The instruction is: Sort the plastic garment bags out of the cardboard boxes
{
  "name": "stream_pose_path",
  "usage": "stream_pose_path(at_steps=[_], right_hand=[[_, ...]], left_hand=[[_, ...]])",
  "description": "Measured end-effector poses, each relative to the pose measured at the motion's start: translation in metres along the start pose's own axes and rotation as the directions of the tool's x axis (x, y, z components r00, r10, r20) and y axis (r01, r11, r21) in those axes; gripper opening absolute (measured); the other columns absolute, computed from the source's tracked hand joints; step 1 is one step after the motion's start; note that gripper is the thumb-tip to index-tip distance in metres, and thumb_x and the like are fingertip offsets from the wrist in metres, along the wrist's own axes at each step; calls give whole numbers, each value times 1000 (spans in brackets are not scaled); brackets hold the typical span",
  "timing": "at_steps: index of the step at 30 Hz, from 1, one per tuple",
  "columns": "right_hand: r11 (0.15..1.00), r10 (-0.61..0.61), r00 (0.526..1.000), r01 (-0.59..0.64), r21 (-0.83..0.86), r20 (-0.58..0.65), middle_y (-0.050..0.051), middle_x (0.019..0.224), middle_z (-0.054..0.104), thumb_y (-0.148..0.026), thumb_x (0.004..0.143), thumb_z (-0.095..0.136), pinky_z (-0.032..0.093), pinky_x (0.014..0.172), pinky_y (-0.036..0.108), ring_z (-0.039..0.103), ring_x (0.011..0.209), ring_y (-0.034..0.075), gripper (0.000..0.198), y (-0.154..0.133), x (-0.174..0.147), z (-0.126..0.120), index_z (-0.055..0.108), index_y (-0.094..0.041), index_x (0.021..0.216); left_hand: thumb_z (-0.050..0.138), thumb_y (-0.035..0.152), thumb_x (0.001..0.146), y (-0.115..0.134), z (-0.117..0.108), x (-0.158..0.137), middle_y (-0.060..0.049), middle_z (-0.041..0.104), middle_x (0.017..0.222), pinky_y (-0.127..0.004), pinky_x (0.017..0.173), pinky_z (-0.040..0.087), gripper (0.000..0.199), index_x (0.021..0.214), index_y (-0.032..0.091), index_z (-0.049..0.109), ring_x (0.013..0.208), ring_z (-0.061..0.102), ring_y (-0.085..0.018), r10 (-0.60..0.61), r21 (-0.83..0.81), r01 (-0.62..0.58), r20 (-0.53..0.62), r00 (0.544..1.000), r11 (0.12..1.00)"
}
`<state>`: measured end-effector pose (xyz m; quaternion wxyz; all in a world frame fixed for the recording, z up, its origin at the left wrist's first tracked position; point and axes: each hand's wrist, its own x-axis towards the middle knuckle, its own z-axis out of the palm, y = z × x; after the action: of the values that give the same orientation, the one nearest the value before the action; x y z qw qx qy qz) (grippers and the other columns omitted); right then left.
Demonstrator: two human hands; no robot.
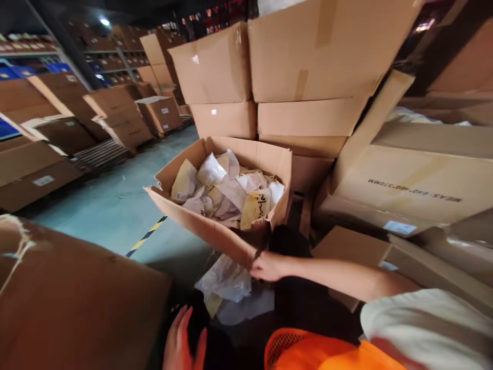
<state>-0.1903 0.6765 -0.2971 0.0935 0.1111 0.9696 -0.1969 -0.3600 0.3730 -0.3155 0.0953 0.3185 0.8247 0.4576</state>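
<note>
In front of me an open cardboard box (215, 234) holds several white and yellowish packets (231, 192), some with dark writing. My right hand (266, 265) is closed on the near edge of this box at its right corner. Below that edge a clear plastic bag (227, 280) lies low down, partly in shadow. My left hand (183, 341) is at the bottom of the view with fingers apart and nothing in it. It is nearest to my dark-clothed leg and the plastic bag.
Large cartons (308, 56) are stacked behind the box. A printed carton (416, 180) stands to the right and a brown carton (77, 298) at near left. An orange basket (287, 344) sits close to my body. Striped tape (147, 236) marks the floor.
</note>
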Motion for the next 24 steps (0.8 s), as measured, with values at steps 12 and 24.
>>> stream_pose_path(at_steps=[12, 24], right_hand=[[916, 240, 935, -129, 380, -261, 14, 129, 60, -41, 82, 69, 49, 99, 41, 60, 113, 27, 65, 67, 105, -151, 52, -16, 139], [676, 731, 675, -696, 243, -101, 25, 161, 3, -46, 80, 70, 24, 101, 74, -3, 143, 54, 83, 219, 268, -77, 41, -7, 146]], left_hand=[[59, 39, 85, 75, 154, 180, -18, 57, 134, -62, 115, 16, 54, 131, 12, 51, 138, 36, -41, 767, 300, -805, 261, 585, 512], [60, 31, 77, 50, 193, 164, -17, 58, 109, -70, 117, 4, 37, 110, 17, 53, 132, 37, -40, 757, 224, -744, 42, 653, 629]])
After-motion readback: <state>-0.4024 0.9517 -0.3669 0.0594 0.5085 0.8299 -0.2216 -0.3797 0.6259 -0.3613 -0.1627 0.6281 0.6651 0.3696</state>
